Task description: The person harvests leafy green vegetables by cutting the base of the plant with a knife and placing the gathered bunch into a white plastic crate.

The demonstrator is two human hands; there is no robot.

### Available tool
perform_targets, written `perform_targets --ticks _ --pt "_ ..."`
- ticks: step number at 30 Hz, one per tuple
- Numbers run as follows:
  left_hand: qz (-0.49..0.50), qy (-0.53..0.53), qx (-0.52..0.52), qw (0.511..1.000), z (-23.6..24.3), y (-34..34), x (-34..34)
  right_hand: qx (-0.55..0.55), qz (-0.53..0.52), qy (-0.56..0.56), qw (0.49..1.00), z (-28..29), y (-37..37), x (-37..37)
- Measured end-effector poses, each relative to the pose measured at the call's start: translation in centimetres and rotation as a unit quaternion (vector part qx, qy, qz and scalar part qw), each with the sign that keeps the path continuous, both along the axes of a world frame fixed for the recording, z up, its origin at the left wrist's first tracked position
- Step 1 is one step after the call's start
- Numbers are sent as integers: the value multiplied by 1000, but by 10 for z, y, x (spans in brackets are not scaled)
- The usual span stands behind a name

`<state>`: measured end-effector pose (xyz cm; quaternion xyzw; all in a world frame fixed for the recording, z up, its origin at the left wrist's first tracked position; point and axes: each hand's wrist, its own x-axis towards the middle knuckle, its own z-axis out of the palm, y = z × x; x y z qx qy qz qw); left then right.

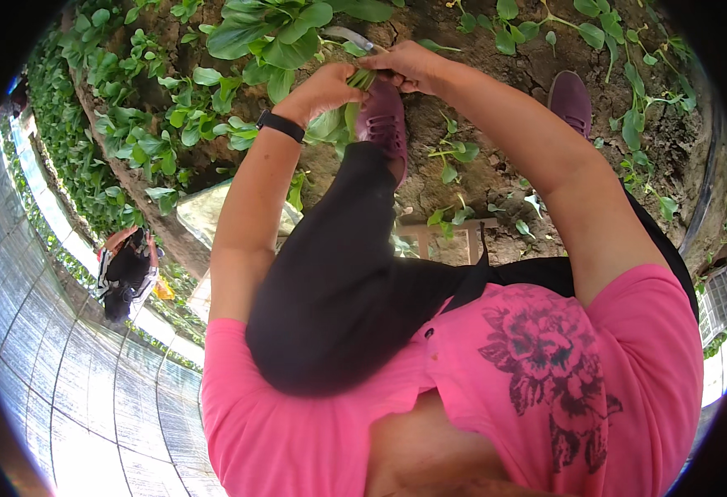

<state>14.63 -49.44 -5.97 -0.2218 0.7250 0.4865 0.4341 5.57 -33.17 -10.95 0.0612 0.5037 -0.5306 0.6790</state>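
Note:
My left hand (pixel 324 91), with a black band at the wrist, is closed round a bunch of leafy greens (pixel 361 79). Their pale green stems point toward my right hand, and some leaves hang beside my shoe. In my right hand (pixel 409 66) is a small sickle (pixel 349 36); its curved metal blade sticks out to the left, past the fingers. The right fingertips meet the stem ends, though their exact hold is hidden. Large leafy plants (pixel 276 29) grow from the soil just beyond my left hand.
My purple shoes (pixel 382 124) (pixel 570 99) stand on cracked soil among loose leaves and small plants (pixel 454 153). A dense bed of greens (pixel 144 108) runs along the left. Another person (pixel 127 269) bends farther left. Crates (pixel 454 242) (pixel 718 306) lie beneath me and at right.

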Motion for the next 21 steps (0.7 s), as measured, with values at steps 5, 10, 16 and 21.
perform_targets --ticks 5,10,16,21 --pt "-20 -24 26 999 3 -3 -13 39 24 -53 998 -4 2 -5" --pt "57 -74 130 987 8 -20 -17 41 -1 -99 994 -3 -5 -10" --pt "-353 178 -369 841 11 -24 -32 28 118 217 969 -22 -8 -10" --pt "-359 281 -451 767 -11 -69 -18 30 138 364 921 -25 -42 0"
